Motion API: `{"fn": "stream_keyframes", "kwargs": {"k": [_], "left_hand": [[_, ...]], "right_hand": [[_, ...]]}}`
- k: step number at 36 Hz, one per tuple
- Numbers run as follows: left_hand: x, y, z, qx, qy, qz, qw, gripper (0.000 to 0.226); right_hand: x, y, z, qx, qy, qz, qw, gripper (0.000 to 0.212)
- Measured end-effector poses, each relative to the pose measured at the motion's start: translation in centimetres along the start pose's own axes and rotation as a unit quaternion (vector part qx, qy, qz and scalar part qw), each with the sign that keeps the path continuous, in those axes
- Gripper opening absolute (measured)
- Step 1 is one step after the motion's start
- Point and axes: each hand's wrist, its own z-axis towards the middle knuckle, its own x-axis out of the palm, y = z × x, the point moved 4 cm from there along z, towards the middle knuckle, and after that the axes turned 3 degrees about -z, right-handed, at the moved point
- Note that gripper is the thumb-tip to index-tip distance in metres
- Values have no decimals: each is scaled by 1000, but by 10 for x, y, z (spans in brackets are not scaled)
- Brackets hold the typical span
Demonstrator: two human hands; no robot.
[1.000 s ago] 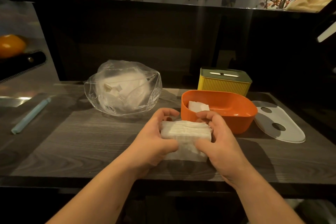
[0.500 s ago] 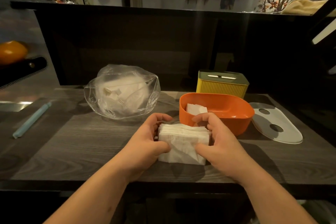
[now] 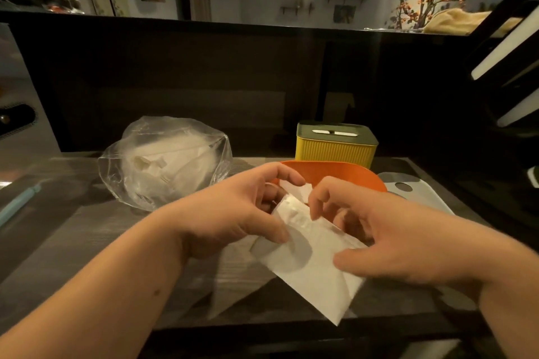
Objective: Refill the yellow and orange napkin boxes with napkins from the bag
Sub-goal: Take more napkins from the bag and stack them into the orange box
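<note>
The plastic bag [image 3: 166,160] at left holds many napkins, the left hand [image 3: 233,213] and right hand [image 3: 393,239], fingers curled, grip a tilted napkin stack [image 3: 309,256] before the lidless orange box [image 3: 350,175], and the yellow box [image 3: 335,148] behind is closed, so refilling seems only partly done.

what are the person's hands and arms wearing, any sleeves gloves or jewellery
Nothing worn shows. The left hand and right hand are bare, no gloves, rings or watch, and both forearms are uncovered down to the frame's edge, no sleeve in sight. A small dark spot marks the left forearm.
</note>
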Motion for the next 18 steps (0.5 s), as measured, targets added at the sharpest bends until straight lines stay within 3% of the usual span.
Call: {"fn": "stream_keyframes", "kwargs": {"k": [3, 12, 15, 18], "left_hand": [[9, -14, 16, 0, 21, 21, 1000, 73], [21, -31, 59, 10, -31, 66, 997, 70], [10, -32, 62, 55, -97, 89, 990, 59], [0, -30, 54, 109, -161, 235, 952, 42]], "right_hand": [[-14, -5, -9, 26, 19, 18, 999, 47], [-44, -26, -11, 52, 21, 83, 995, 61], [-54, -40, -8, 44, -29, 129, 990, 59], [-65, -59, -10, 51, -107, 218, 969, 57]]}}
